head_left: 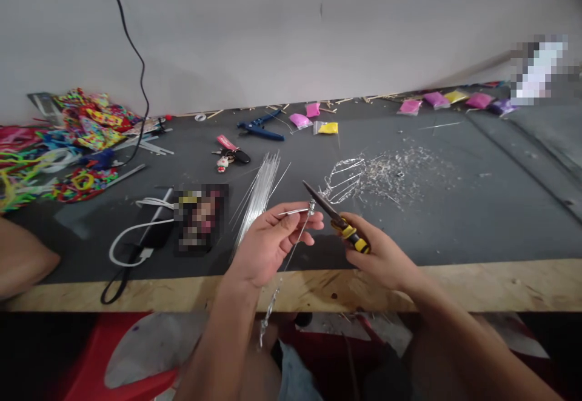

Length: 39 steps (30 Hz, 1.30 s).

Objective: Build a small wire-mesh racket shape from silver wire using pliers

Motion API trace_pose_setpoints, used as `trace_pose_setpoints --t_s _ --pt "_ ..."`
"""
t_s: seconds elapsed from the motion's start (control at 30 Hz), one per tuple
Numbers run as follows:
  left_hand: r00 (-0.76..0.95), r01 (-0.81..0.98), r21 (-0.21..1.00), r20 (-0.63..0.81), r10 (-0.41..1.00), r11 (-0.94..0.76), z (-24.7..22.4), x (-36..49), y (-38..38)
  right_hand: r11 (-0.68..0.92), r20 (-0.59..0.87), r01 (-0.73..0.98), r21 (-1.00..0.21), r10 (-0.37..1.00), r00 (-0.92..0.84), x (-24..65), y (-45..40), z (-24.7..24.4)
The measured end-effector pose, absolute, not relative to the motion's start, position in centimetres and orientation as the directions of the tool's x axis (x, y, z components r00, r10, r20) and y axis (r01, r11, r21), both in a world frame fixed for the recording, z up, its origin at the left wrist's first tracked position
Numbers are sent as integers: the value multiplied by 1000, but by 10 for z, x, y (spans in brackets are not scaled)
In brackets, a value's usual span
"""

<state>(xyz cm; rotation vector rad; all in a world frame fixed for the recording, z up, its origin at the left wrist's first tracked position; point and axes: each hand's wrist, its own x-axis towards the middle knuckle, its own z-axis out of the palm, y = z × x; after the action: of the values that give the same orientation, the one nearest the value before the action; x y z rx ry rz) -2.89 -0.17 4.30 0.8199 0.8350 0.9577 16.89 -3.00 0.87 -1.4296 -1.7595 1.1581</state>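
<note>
Twisted wire (311,208): right of the wire bundle (259,190); long axis slanting, its coiled end pointing away and to the right, its twisted tail hanging toward the person, below the table's (454,280) near edge.
Left hand (268,240): grip pinched closed on that wire, near the coil.
Right hand (377,252): grip wrapped closed round the pliers' yellow-and-black handles.
Pliers (334,214): right of the bundle, nose pointing away and to the left, beside the coil; cannot tell if touching.
Looped wire shape (348,178): right of the bundle, next to silvery scraps (395,174).
Keys (234,154): just left of the bundle's far end.
Blue tool (261,128): beyond the bundle.
Near bags (326,128): beyond and right of the bundle; two with pink contents, one yellow.
Far bags (436,99): much farther right of the bundle; pink, purple and yellow contents.
</note>
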Motion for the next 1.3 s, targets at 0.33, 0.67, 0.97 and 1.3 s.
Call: trace_pose_setpoints --t_s 0.33,0.67,0.97,1.3 --pt "488 -510 689 -263 833 516 30 -24 -7 158 -42 430 -889 907 -420 167 -34 15" --pt "639 -416 704 -224 736 576 29 -37 -4 190 -39 486 -853 905 -423 172 -35 10" --pt "684 -447 691 -146 715 568 22 -37 3 211 -41 518 -829 901 -433 171 -34 9" --pt "425 -8 941 -303 853 338 42 -43 4 167 -76 560 -812 920 -385 170 -34 9"
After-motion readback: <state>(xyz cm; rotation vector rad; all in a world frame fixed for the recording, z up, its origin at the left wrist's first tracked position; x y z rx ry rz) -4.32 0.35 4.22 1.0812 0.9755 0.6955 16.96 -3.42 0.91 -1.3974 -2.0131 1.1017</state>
